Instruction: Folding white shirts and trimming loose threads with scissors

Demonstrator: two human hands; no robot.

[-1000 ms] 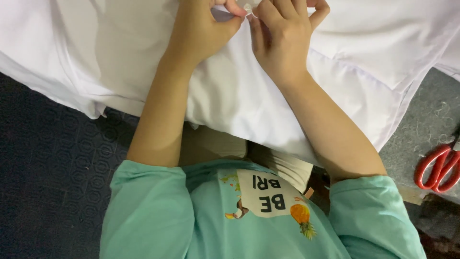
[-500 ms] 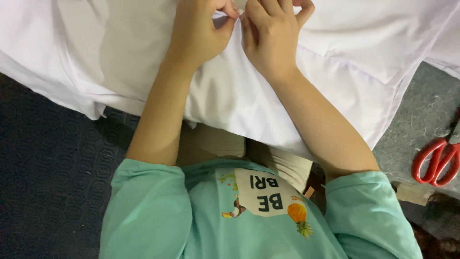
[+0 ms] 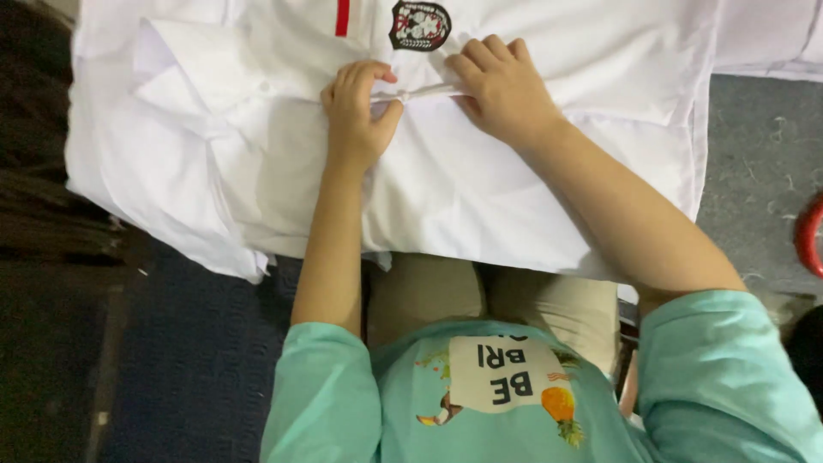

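Grey floor lies under a white shirt (image 3: 480,189) spread across the lap. Left hand (image 3: 356,116) and right hand (image 3: 506,90) each pinch its fold between them; uneven pulling could skew the crease.

A red scissor handle (image 3: 809,236) pokes in at the right edge, lying on the grey floor (image 3: 759,163); dark carpet (image 3: 184,360) lies left.

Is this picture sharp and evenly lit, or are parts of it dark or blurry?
Head view: bright, even light on the white cotton shirt, nearly washing out its folds; both hands, left hand and right hand, look sharp; the dark floor at left sinks into shadow; the red curved object is cut off at the right edge.
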